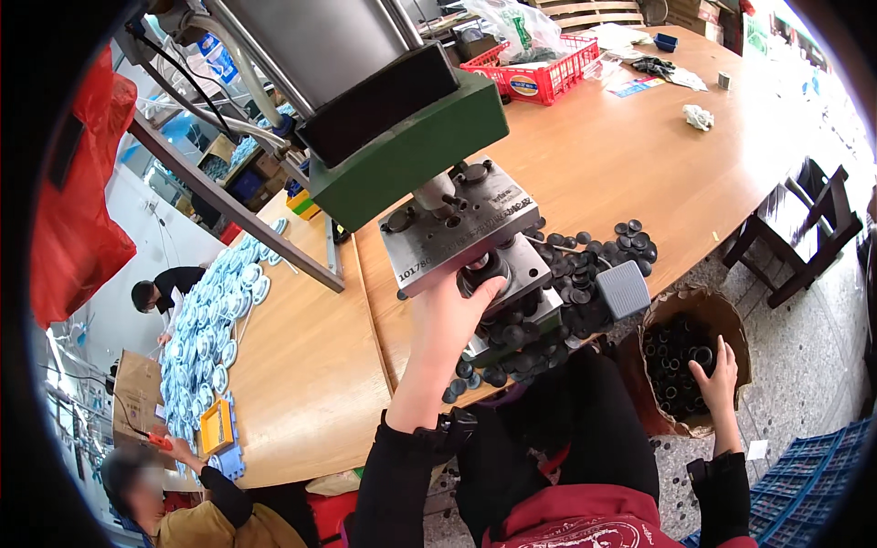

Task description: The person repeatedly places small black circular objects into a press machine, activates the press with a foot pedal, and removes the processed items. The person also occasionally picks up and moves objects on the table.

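Note:
My left hand [448, 315] reaches under the steel die plate [466, 224] of a press. Its thumb and fingers close round a black round part [487, 271] on the lower die block; some fingertips are hidden. My right hand [720, 376] is over a cardboard carton [735, 320] at the right, with thumb and fingers apart. Close by its thumb is a black ring [701, 355], larger in view than the rings inside the carton; whether they touch is hard to tell. Loose black discs [575, 288] lie heaped about the press base.
A grey pedal-like block [624, 290] lies beside the discs. The green press head [411, 146] hangs over the wooden table [301, 393]. Pale blue rings [215, 310] are piled at left, where two other people work. A red basket [557, 82] and a dark stool [804, 233] stand farther off.

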`<state>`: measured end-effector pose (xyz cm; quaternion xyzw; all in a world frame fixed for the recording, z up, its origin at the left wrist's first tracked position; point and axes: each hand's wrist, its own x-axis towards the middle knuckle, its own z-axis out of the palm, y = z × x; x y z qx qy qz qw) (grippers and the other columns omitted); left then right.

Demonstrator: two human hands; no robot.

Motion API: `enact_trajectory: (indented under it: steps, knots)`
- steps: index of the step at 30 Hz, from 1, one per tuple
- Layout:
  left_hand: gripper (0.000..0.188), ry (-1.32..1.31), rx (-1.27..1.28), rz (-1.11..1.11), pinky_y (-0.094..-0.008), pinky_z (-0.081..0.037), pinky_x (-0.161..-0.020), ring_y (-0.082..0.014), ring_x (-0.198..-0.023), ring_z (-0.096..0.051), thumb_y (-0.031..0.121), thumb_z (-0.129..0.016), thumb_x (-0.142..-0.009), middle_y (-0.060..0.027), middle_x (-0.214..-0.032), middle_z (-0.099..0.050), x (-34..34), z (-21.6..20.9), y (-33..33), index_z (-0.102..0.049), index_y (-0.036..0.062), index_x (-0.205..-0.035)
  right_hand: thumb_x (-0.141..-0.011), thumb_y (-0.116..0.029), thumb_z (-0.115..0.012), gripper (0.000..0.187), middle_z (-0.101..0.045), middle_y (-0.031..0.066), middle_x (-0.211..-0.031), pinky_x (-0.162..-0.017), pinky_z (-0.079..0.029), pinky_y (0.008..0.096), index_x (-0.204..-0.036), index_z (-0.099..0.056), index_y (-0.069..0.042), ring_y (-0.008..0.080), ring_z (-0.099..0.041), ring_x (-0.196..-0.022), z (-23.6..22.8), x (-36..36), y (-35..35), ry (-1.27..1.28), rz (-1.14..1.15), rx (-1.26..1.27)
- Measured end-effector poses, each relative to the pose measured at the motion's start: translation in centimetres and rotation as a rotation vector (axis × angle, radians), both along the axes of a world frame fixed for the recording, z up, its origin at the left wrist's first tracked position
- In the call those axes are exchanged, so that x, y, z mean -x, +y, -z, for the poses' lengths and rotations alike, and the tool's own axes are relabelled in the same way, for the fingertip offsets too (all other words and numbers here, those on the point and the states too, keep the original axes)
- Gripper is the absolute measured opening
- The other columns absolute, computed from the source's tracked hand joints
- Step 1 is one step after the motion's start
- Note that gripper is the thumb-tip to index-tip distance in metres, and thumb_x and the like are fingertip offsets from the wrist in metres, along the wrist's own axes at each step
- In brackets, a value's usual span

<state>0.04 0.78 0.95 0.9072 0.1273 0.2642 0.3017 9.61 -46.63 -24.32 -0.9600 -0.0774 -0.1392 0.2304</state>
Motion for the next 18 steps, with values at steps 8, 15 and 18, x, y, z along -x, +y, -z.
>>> enact_trajectory:
  steps: [8, 15, 18]
  knots:
    - [0.05, 0.1, -0.036, -0.156, -0.0485, -0.055, -0.085, -0.0415, -0.103, -0.069, 0.037, -0.079, -0.091, -0.0204, -0.112, -0.072, 0.8, 0.6, -2.0, -0.064, 0.0034, -0.125, -0.096, -0.017, -0.071, 0.058, -0.055, 0.0191, -0.15, -0.115, -0.039, 0.0452, -0.149, -0.053, -0.003, 0.0369, -0.051, -0.138, -9.7, -0.1, 10.5, -0.183, -0.306, -0.196]
    - [0.059, -0.261, -0.049, -0.11, -0.0343, -0.047, -0.055, -0.0179, -0.052, -0.057, 0.029, -0.088, -0.086, -0.0154, -0.101, -0.076, 1.9, 2.5, -1.9, -0.063, -0.0001, -0.131, -0.103, -0.037, -0.06, 0.051, -0.056, 0.0151, -0.152, -0.119, -0.031, 0.0463, -0.143, -0.06, -0.006, 0.0305, -0.051, -0.141, -12.7, -2.9, 20.9, -0.224, -0.514, 0.047]
    - [0.05, -0.24, 0.068, -0.127, -0.0278, -0.044, -0.052, -0.01, -0.053, -0.055, 0.022, -0.085, -0.089, -0.0089, -0.095, -0.075, 5.0, 2.9, -2.9, -0.065, 0.0007, -0.13, -0.104, -0.042, -0.056, 0.05, -0.061, 0.0135, -0.147, -0.12, -0.03, 0.0461, -0.138, -0.064, -0.006, 0.027, -0.052, -0.14, -12.6, -3.0, 21.8, -0.056, -0.437, 0.201]
